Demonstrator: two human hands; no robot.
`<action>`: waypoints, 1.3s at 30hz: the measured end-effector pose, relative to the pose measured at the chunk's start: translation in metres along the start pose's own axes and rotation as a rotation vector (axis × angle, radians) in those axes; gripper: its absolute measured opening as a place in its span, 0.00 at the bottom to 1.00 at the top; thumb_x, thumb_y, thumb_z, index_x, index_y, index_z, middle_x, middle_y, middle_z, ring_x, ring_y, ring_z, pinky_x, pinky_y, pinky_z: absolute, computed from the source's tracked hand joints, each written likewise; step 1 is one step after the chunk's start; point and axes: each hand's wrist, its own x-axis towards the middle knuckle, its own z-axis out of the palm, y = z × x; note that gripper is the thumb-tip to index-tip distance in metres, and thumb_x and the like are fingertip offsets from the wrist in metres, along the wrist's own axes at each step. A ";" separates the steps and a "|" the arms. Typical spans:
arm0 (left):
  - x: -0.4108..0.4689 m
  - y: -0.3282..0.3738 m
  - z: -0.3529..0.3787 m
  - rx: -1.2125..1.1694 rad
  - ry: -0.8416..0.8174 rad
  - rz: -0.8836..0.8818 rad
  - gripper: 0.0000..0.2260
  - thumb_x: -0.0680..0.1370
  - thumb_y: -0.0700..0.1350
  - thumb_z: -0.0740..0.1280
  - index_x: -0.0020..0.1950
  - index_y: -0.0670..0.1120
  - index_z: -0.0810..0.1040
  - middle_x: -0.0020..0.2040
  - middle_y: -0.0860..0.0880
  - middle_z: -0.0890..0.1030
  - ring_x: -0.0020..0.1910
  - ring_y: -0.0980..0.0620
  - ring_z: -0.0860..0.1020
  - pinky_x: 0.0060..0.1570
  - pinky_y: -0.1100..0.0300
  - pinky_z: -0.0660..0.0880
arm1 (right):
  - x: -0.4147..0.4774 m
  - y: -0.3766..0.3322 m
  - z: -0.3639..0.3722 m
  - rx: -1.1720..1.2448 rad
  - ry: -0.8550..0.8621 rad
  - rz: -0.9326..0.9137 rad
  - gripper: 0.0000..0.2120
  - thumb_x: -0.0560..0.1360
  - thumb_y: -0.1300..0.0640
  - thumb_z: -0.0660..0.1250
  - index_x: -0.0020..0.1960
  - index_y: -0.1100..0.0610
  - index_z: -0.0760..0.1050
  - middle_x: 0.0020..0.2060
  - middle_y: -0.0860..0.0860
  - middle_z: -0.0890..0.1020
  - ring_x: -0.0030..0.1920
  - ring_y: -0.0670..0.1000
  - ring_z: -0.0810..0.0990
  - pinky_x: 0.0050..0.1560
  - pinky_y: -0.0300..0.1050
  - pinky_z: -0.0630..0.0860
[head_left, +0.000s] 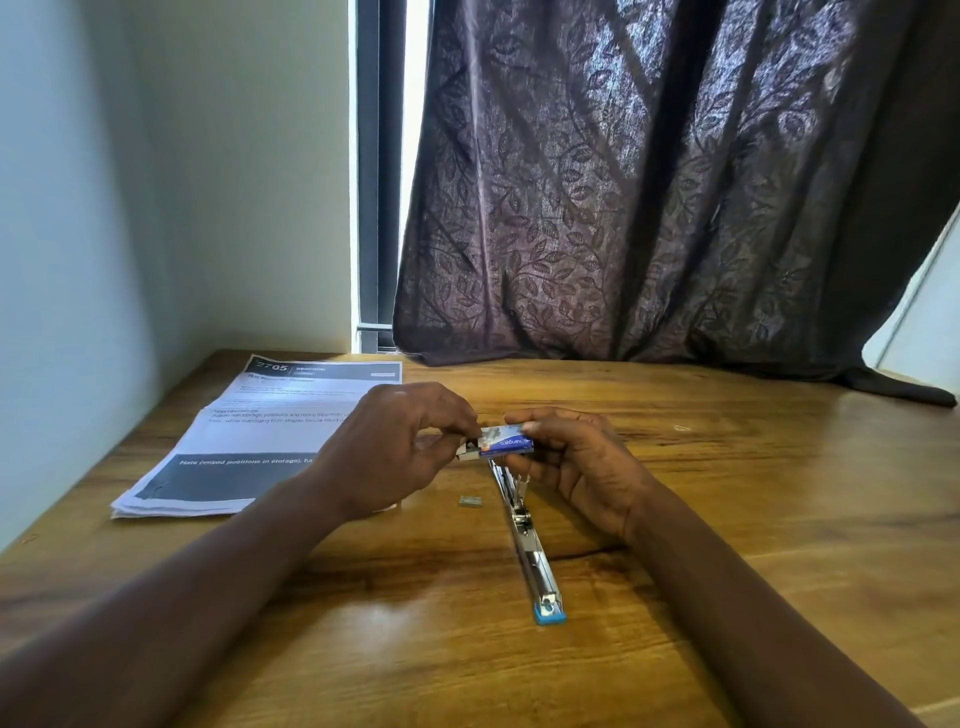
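In the head view, we found the job of reloading the stapler (530, 540) only partly done. The stapler lay opened out flat on the wooden surface (727, 493), its blue end toward us and its far end running under the hands, and we could not tell whether its channel held any staples. The staple box (506, 446) was held just above the surface, over that far end. Its inner tray (467, 451) stuck out a little at the left side, so we judged the box was being opened and that staples were yet to be drawn out and laid in the stapler. A short loose strip of staples (470, 500) lay on the surface just left of the stapler, touched by neither hand. The left hand (395, 447) came in from the left with its wrist raised and fingers curled down, its grip a fingertip pinch on the protruding tray. The right hand (576, 457) came from the right, palm turned inward, its grip closed on the blue sleeve of the box with the thumb on top and the fingers beneath. Both forearms reached forward over the surface. A stack of printed sheets (249, 441) lay to the left, partly behind the left hand, and a dark curtain (649, 182) hung at the back.
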 end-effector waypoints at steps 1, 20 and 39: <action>0.000 0.000 0.000 -0.004 -0.001 0.005 0.11 0.74 0.39 0.75 0.54 0.51 0.88 0.54 0.56 0.87 0.52 0.62 0.83 0.54 0.60 0.81 | 0.000 0.000 0.000 0.005 0.006 -0.001 0.08 0.79 0.69 0.65 0.53 0.67 0.82 0.49 0.65 0.86 0.46 0.56 0.88 0.42 0.42 0.85; 0.000 0.003 0.007 -0.704 0.034 -0.569 0.10 0.76 0.37 0.74 0.56 0.45 0.85 0.51 0.45 0.86 0.49 0.48 0.86 0.49 0.54 0.84 | 0.003 -0.002 -0.002 0.020 0.014 -0.013 0.09 0.79 0.69 0.62 0.54 0.66 0.81 0.51 0.65 0.86 0.48 0.58 0.87 0.48 0.46 0.84; 0.002 0.010 0.006 -0.991 0.036 -0.793 0.18 0.66 0.42 0.78 0.55 0.41 0.84 0.46 0.42 0.87 0.43 0.48 0.86 0.47 0.56 0.85 | -0.001 0.000 0.001 0.011 -0.038 -0.035 0.10 0.75 0.71 0.69 0.56 0.66 0.81 0.52 0.65 0.85 0.47 0.56 0.87 0.42 0.41 0.85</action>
